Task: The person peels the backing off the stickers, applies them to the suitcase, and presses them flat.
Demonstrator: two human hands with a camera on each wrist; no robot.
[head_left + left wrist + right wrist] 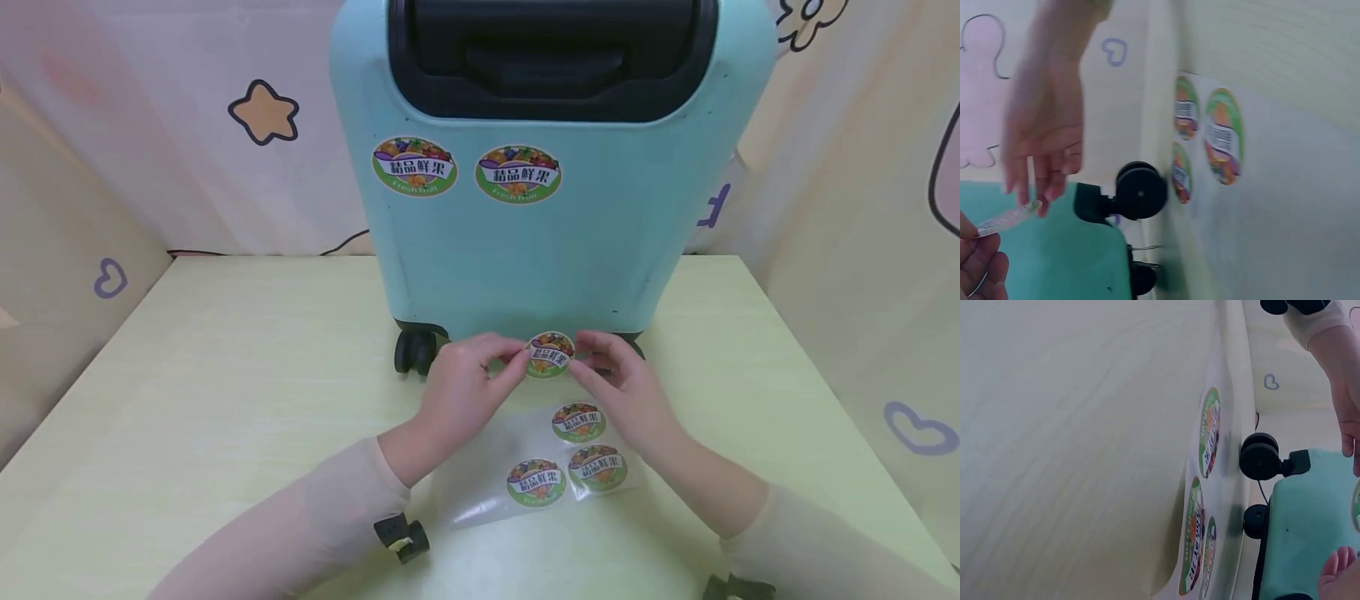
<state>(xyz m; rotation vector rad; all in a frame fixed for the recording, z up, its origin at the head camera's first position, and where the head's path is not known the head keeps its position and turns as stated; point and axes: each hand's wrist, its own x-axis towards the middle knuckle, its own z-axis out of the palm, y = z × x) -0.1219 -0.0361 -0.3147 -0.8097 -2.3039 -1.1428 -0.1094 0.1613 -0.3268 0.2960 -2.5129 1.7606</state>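
Observation:
Between both hands, an oval fruit sticker (pixel 550 355) is held up just in front of the suitcase's lower edge. My left hand (pixel 468 387) pinches its left edge between thumb and forefinger. At the opposite edge, my right hand (pixel 633 396) pinches it with thumb and fingertip; that hand (pixel 1047 125) is blurred in the left wrist view. Below them lies a clear backing sheet (pixel 483 475) bearing several matching stickers (pixel 536 482). A light blue suitcase (pixel 517 258) stands upright behind, with two such stickers (pixel 415 167) side by side on its upper front.
The suitcase has a black recessed handle panel (pixel 555 62) and black wheels (pixel 416 350) on the pale table (pixel 225 375). Patterned cloth walls (pixel 187 125) enclose the table at the back and sides. A dark cable (pixel 345 242) runs along the back edge.

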